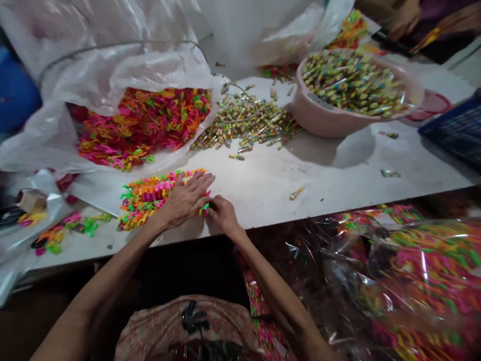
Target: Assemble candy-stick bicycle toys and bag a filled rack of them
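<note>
Rows of small bright plastic pieces in orange, pink, green and yellow lie on the white table near its front edge. My left hand rests flat over the right part of these rows, its fingers stretched out and pointing right. Just right of it, my right hand has its fingers bent together at the right end of the rows, against some green and pink pieces. What its fingertips hold, if anything, is too small to make out.
An open white bag holds loose coloured pieces behind the rows. Small wrapped tubes lie piled beside a pink basin full of them. A blue basket stands right. Filled clear bags are below. Another person's hands show top right.
</note>
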Demonstrator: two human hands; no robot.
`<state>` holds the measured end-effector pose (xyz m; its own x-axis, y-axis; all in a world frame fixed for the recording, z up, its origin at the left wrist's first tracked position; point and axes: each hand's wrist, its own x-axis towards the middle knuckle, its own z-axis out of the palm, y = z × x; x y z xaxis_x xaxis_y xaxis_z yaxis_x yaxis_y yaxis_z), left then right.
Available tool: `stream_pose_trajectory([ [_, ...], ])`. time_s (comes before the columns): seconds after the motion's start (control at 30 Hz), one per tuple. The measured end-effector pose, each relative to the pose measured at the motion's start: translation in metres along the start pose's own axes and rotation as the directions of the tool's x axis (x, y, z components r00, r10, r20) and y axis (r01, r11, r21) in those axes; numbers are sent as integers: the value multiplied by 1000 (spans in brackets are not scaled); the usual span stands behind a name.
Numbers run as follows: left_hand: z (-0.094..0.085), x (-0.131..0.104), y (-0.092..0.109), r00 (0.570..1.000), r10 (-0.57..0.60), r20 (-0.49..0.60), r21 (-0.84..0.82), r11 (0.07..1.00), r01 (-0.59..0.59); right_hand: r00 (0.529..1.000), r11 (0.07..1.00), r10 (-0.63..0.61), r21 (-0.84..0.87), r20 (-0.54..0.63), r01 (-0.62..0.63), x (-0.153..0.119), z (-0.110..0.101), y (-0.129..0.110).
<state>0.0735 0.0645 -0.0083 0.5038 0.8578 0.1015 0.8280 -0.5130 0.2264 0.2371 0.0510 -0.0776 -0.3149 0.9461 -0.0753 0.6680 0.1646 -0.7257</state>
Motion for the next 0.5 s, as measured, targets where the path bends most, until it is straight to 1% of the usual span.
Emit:
stream_pose_trajectory([
  [0.07, -17, -9, -21, 995, -54, -79, -15, 999, 53, 992, 985, 20, 171, -125, 2, -13, 5, 8],
  [0.1, -24, -15, -34, 983, -116, -139, -8, 993, 116, 985, 972, 26, 236, -170, 15, -22, 9, 9],
  [0.13, -30, -22, -49, 965, -188, -184, 3, 981, 192, 981, 957, 27, 290, -190, 30, -30, 14, 8],
  [0.17, -33, -28, -63, 946, -257, -198, 19, 964, 266, 982, 940, 28, 340, -184, 37, -37, 21, 4],
  [0.2, -35, -35, -76, 929, -323, -181, 33, 942, 334, 985, 918, 36, 396, -166, 33, -42, 28, -1],
  [0.23, -35, -41, -86, 915, -379, -139, 37, 921, 387, 988, 890, 51, 455, -148, 23, -44, 35, -6],
  [0.27, -33, -48, -92, 903, -420, -93, 36, 905, 424, 987, 859, 72, 511, -143, 11, -43, 39, -12],
  [0.3, -31, -55, -93, 890, -453, -54, 35, 890, 455, 983, 831, 101, 556, -154, 2, -38, 41, -16],
  [0.37, -28, -68, -85, 860, -510, -14, 39, 859, 511, 960, 790, 188, 612, -208, -22, -19, 35, -19],
  [0.43, -24, -81, -69, 832, -555, 0, 44, 831, 555, 922, 752, 298, 655, -247, -67, 3, 18, -14],
  [0.5, -19, -91, -53, 820, -572, 13, -14, 820, 573, 878, 678, 409, 726, -248, -110, 18, -3, -7],
])
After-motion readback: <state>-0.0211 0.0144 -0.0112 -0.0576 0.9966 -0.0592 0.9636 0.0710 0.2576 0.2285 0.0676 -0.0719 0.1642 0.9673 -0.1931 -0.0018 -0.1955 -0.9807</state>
